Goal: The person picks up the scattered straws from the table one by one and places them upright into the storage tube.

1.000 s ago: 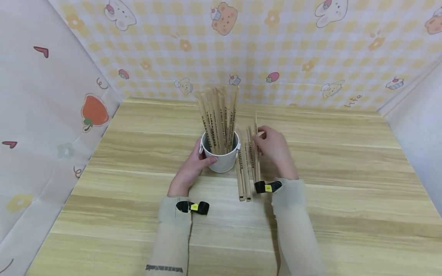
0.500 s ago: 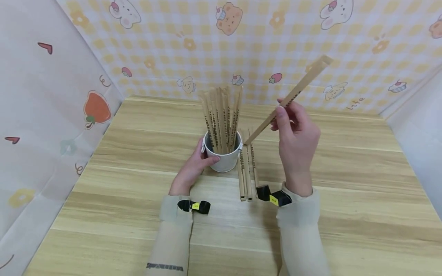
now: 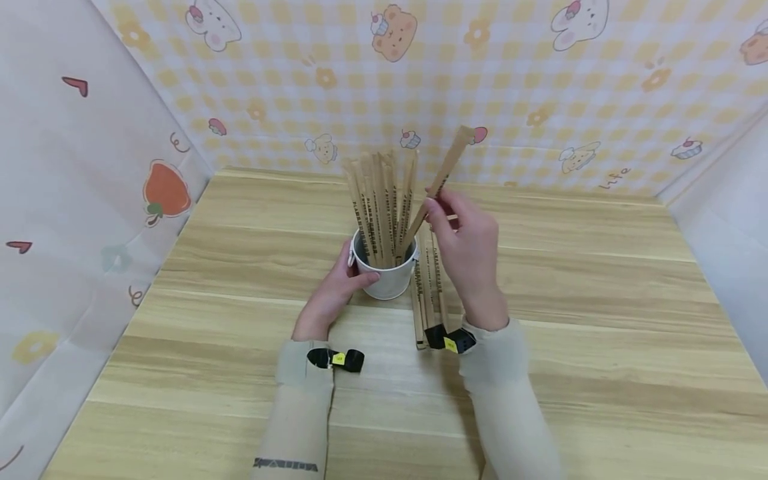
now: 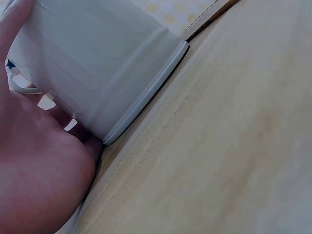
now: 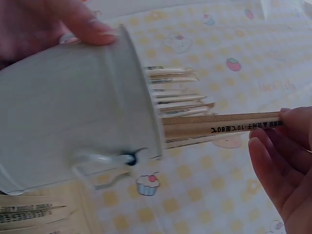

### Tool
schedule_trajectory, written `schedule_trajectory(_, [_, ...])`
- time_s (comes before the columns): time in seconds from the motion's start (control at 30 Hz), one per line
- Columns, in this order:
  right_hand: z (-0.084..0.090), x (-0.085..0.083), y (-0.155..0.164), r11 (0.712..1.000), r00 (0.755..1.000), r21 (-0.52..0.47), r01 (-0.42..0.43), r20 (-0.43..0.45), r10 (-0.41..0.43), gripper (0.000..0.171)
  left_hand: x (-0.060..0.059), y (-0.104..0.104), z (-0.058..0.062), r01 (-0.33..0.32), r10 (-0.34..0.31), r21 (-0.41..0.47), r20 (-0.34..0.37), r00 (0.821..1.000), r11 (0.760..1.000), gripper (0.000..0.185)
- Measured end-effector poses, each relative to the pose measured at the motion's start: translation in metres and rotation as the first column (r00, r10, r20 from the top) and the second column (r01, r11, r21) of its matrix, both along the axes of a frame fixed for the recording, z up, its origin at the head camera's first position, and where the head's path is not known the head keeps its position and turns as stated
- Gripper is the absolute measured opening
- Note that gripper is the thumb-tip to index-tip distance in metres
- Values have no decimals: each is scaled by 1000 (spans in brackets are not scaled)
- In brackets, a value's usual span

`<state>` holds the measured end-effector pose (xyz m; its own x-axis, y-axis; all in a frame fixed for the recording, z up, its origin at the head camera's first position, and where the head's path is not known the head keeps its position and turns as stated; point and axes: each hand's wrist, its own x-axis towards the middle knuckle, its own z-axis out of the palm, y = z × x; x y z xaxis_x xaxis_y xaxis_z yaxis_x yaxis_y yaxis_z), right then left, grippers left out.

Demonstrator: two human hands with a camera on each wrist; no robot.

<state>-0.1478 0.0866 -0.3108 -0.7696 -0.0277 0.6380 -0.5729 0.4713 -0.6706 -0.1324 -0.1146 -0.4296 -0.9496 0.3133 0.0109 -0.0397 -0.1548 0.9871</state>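
Note:
In the head view my left hand (image 3: 331, 297) holds a small white metal bucket (image 3: 387, 285) from its left side, thumb across the front. Upright in the bucket stand several straws (image 3: 375, 200) in brown printed paper sleeves. My right hand (image 3: 471, 250) pinches one more paper-wrapped straw (image 3: 451, 157) between thumb and fingers. That straw leans to the right, its lower end inside the bucket's rim (image 5: 141, 92) in the right wrist view. The left wrist view shows the bucket's base (image 4: 146, 92) on the table, with the left palm (image 4: 44, 165) beside it.
Several wrapped straws (image 3: 420, 300) lie on the table just right of the bucket, partly under the right wrist's camera (image 3: 447, 339). The wood-grain table (image 3: 600, 320) meets a yellow checked backdrop (image 3: 510, 87) behind and a white printed sheet (image 3: 90, 220) at the left.
My right hand has picked up a straw from the right of the table, raised and tilted it, and brought it left until its lower end is in the bucket. The left hand stays on the bucket.

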Motion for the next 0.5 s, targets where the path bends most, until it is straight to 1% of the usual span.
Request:
schedule_trajectory(0.03, [-3, -1, -1, 999, 1000, 38, 8, 11, -9, 24, 0, 0, 0, 2, -2, 1, 1, 1000, 1000, 83])
schedule_trajectory(0.13, [-9, -4, -2, 989, 999, 144, 22, 40, -28, 23, 4, 2, 10, 10, -10, -7, 11, 1000, 1000, 82])
schedule_trajectory(0.27, [-17, -7, -3, 973, 994, 231, 2, 103, -27, 23, 8, 3, 23, 11, -10, -30, 29, 1000, 999, 82])
schedule_trajectory(0.3, [-18, -8, -3, 968, 993, 250, -4, 119, -27, 24, 8, 3, 22, 10, -9, -30, 28, 1000, 999, 82])
schedule_trajectory(0.37, [-22, -10, -5, 957, 988, 291, -15, 151, -30, 23, 6, 2, 17, 5, -4, -36, 33, 999, 999, 83])
schedule_trajectory(0.5, [-27, -14, -7, 932, 978, 361, -29, 205, -49, 22, 1, 0, 5, 5, -5, -11, 23, 1000, 1000, 82])
